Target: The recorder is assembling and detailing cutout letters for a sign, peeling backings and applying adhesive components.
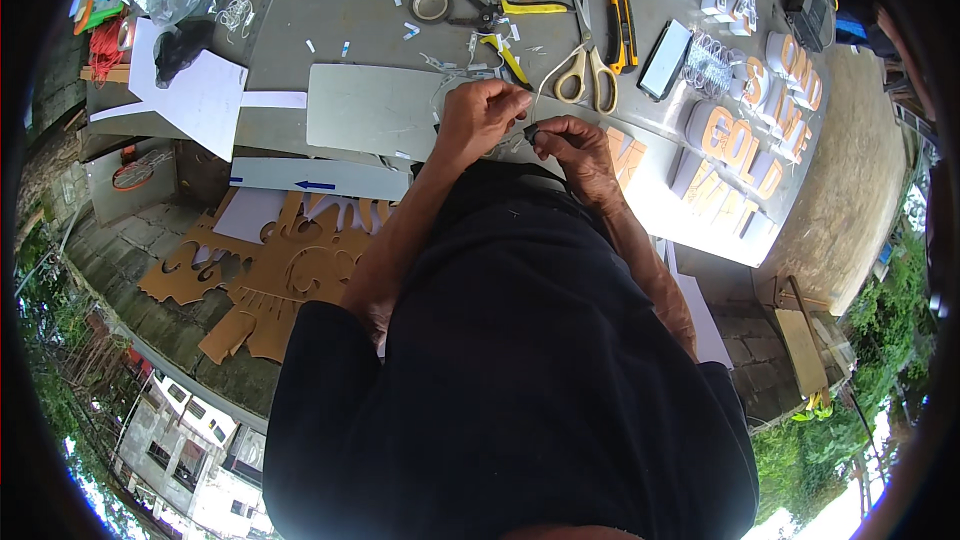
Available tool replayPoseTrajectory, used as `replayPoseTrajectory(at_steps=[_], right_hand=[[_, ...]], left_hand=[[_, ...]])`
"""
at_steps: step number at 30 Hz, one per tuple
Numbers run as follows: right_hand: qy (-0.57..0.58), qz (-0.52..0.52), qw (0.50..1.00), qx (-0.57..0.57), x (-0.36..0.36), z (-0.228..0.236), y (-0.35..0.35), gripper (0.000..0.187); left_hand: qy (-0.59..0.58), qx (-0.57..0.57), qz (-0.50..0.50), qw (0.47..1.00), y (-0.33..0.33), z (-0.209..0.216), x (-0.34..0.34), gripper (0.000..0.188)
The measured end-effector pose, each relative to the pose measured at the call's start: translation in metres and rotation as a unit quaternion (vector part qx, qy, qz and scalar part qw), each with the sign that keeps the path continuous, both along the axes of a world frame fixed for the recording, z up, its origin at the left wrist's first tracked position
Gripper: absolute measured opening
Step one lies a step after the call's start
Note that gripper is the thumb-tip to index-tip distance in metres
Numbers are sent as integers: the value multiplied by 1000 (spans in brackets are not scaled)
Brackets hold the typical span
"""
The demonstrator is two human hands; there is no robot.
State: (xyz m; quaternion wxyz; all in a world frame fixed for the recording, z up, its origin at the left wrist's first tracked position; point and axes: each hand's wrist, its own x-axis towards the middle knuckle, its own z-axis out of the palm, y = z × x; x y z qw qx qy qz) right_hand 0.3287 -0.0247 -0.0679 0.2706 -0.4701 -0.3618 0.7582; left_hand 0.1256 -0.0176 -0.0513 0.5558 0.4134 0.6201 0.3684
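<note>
Both of my hands work close together at the table's near edge. My left hand point(483, 112) is closed in a pinch, its fingertips at a thin whitish wire point(544, 80) that arcs up toward the scissors. Between thumb and forefinger, my right hand point(582, 156) grips a small black piece point(531, 133), too small to name surely. Beyond them lie scissors point(587, 70) with beige handles, yellow-handled pliers point(508, 58) and a wire stripper point(530, 8). Small light modules on wires point(462, 70) lie partly hidden behind my left hand.
A grey metal sheet point(370, 105) lies left of my hands. Farther off are a tape roll point(430, 5), two cutter knives point(622, 25), a phone point(665, 60) and coiled wire point(708, 65). Channel letters point(735, 145) stand at right. Cut brown board point(290, 265) lies below the table.
</note>
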Motion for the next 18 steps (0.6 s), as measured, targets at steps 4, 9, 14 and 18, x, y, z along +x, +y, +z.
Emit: replayPoseTrajectory(at_steps=[4, 9, 14, 18], right_hand=[[108, -59, 991, -49, -1, -2, 3, 13], [130, -48, 988, -63, -3, -5, 3, 15], [87, -13, 994, -66, -2, -9, 3, 13], [49, 9, 997, -58, -3, -12, 5, 14]], left_hand=[[7, -3, -82, 997, -16, 5, -8, 20], [-11, -1, -84, 996, -26, 1, -9, 24], [-50, -10, -48, 998, -30, -5, -12, 22], [-129, -117, -6, 985, -30, -3, -14, 21]])
